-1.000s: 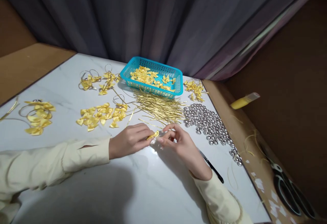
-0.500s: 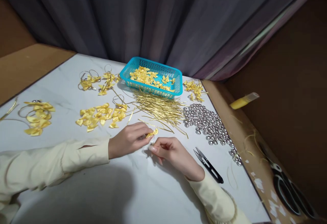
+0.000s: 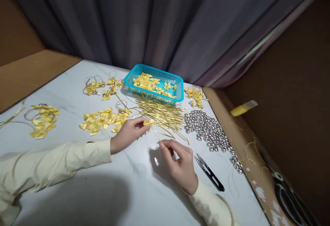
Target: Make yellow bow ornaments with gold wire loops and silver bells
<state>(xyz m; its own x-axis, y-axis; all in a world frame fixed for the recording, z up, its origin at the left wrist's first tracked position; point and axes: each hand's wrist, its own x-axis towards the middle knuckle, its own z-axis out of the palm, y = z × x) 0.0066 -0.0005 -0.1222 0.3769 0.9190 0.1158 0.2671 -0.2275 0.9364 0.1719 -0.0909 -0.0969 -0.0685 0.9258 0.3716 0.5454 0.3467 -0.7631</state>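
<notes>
My left hand [image 3: 130,133] pinches a small yellow satin ribbon bow [image 3: 149,122] between thumb and fingers, just in front of the gold cord pile. Below and to the right, my right hand [image 3: 180,162] is closed in a pinch at the fingertips. A thin gold cord [image 3: 157,139] seems to run up from those fingertips toward the bow; its far end is too fine to follow. Several more yellow bows [image 3: 96,120] lie to the left of my left hand. Cut lengths of gold cord [image 3: 161,112] are heaped beyond both hands.
A blue basket [image 3: 179,90] with yellow bows stands at the back. Silver bells or beads [image 3: 206,128] spread on the right, near black thread snips [image 3: 210,173]. Bows with looped cords [image 3: 43,121] lie left. Large scissors [image 3: 290,198] and a yellow tube [image 3: 243,108] lie at right.
My hands have moved apart. The left has gone up and slightly left with the bow, while the right has drawn down and right, still pinching. The view has shifted a little.
</notes>
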